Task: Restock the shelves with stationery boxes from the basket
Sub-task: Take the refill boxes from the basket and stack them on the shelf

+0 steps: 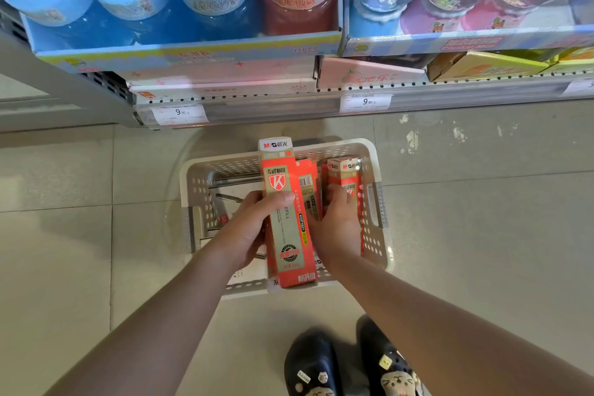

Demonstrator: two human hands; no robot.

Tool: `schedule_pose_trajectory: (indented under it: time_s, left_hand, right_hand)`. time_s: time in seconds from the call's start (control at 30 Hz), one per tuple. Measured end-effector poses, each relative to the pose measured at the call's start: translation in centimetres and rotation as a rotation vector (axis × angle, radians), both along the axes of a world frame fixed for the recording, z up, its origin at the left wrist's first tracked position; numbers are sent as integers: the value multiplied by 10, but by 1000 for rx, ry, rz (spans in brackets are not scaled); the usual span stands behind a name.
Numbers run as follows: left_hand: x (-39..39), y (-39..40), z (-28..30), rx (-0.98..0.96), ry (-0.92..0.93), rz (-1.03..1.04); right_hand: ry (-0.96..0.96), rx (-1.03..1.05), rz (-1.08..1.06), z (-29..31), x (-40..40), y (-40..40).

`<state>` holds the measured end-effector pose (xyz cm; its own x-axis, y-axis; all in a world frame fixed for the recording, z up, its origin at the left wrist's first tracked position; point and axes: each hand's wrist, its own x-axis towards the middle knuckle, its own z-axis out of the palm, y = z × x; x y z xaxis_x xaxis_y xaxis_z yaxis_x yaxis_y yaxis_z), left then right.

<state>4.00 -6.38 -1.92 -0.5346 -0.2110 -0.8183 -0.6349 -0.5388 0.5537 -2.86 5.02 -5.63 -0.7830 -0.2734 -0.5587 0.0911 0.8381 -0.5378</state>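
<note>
1. Left hand (pixel 246 228) grips a tall red refill box (pixel 287 212), raised above the white basket (pixel 381 202).
2. Right hand (pixel 337 222) curls round a second red box (pixel 348 175) standing inside the basket.
3. Shelf edge (pixel 289 104) sits beyond the basket.

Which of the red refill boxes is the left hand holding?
The tallest red box, raised above the basket; the left hand grips its side. The others sit lower, by the right hand.

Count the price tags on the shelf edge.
3. One price tag reading 9.90 sits at the left end of the rail, a second reading 9.90 near the middle, and a third is cut off at the right frame edge. More may lie outside the view.
</note>
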Motion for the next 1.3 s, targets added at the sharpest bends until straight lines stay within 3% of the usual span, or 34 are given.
schedule_pose_trajectory:
  time_s: [0.17, 0.4, 0.7, 1.07, 1.3]
  left_hand:
    - [-4, -4, 6, 76, 79, -69]
    - [3, -11, 6, 152, 108, -79]
    - [-1, -8, 11, 160, 128, -47]
    - [5, -9, 10, 127, 167, -17]
    - [12, -9, 11, 120, 184, 9]
  right_hand:
    - [-233, 127, 11, -6, -2, -7]
    - [-558, 65, -131, -20, -13, -21]
    - [-407, 48, -270, -30, -4, -16]
    - [-145, 155, -225, -32, 9, -26]
    - [-198, 131, -259, -26, 5, -19]
